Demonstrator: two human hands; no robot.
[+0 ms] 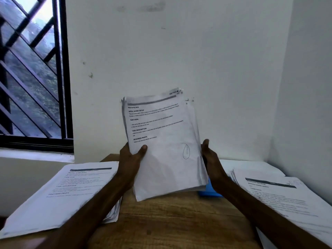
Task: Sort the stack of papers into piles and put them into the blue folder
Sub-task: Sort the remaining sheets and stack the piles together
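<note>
Stack: held upright above the counter.
Left grip: pinches the stack's left edge, thumb in front.
Right grip: holds its right edge, fingers hidden behind.
Folder: on the counter, partly behind the stack.
Left pile, right pile: flat on the counter.

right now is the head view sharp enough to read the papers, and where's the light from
Head view: dim, with daylight from the window at left; on the held stack of papers headings read but small print smears; the left pile and right pile are blurred.
</note>
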